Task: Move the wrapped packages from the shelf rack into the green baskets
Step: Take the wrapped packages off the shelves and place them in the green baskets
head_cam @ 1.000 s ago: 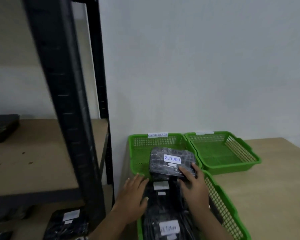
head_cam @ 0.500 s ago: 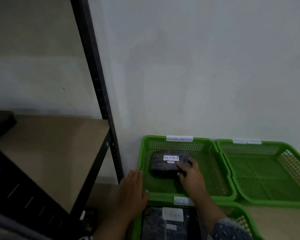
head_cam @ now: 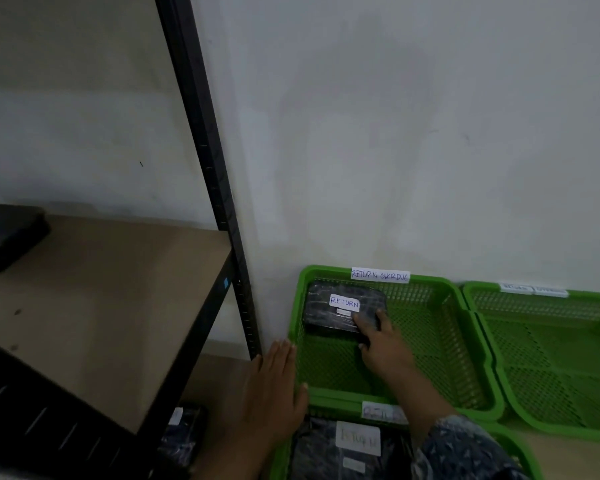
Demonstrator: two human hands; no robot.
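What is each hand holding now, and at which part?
The right hand grips the black plastic-wrapped package labelled RETURN at its near right corner; the left hand holds nothing.

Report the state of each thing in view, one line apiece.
RETURN package: flat, label up, in back-left corner of its basket.
RETURN OVERDUE basket: holds that one package.
right basket: no package visible.
near basket: holds a labelled package.
right hand: grips RETURN package's near corner.
left hand: flat, fingers straight, by the baskets' left rims.
shelf package: lying on the shelf.
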